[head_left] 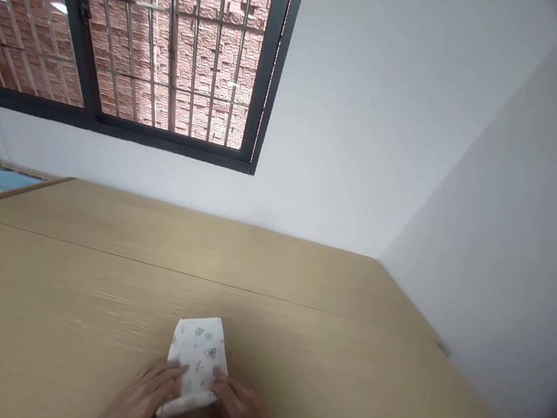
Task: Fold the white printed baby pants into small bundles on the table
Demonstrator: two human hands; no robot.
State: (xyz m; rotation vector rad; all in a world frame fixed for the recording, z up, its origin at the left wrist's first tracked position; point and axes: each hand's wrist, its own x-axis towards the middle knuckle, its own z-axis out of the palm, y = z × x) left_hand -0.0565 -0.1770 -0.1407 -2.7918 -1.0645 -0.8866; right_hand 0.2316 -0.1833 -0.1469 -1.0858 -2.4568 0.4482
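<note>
Folded cloth (198,357), lower centre of frame: white, scattered small prints in green, pink and grey. Bench (97,296): pale tan wood grain with one thin dark seam line. Walls (394,115): plain white. Window frame (268,74), upper left: black, grey bars, reddish-brown brick pattern behind.

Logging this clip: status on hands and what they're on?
Left hand and right hand both pressing the near end of the folded patterned cloth. Cloth flat on the wooden table. Nothing else near it.
</note>
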